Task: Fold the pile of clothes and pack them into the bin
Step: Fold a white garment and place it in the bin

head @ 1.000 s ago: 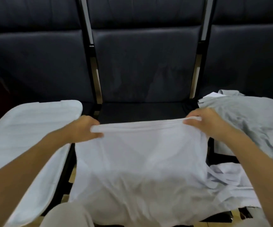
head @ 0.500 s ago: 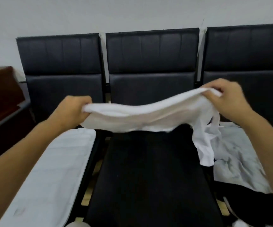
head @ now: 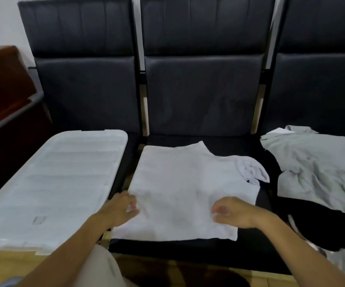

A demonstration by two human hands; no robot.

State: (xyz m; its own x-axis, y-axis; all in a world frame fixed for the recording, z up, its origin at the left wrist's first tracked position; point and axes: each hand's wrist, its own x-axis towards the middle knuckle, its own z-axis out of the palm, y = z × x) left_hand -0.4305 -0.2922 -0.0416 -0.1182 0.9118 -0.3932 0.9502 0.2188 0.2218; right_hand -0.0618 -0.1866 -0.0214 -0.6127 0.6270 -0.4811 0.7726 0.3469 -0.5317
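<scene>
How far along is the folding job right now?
Done: nothing visibly packed; the white plastic bin lid is on. In hand: the white T-shirt lies spread on the middle black chair seat, left hand and right hand at its near edge. Left: the crumpled grey garment.

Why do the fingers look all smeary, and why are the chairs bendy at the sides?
In the head view the fingertips of the left hand and right hand are motion-blurred against the white shirt; the wide-angle lens bows the chair backs outward near the edges; the light is soft and even, without glare, and the bin lid and shirt look pale and low in detail.
</scene>
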